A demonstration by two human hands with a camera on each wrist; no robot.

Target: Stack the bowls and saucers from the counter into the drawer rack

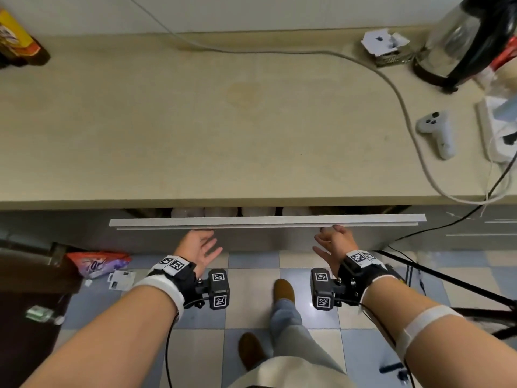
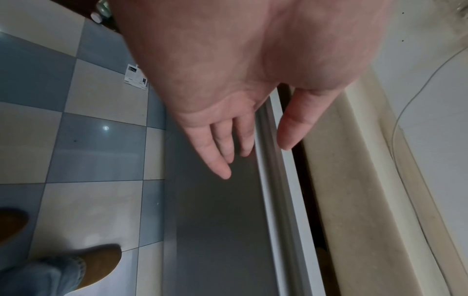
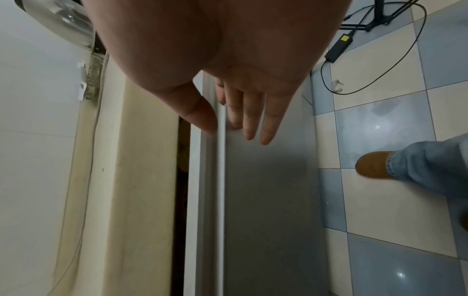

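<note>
The grey drawer front stands out from the beige counter by only a narrow gap. Through that gap I see the tops of white bowls inside the drawer. My left hand is open, palm toward the front panel, just below its top lip. My right hand is open too, its thumb on the lip and its straight fingers along the panel. Neither hand holds anything. I see no bowl or saucer on the counter top.
A glass kettle, a white controller, a power strip and a long grey cable occupy the counter's right side. A dark bottle stands back left. My feet, floor litter and a tripod leg are below.
</note>
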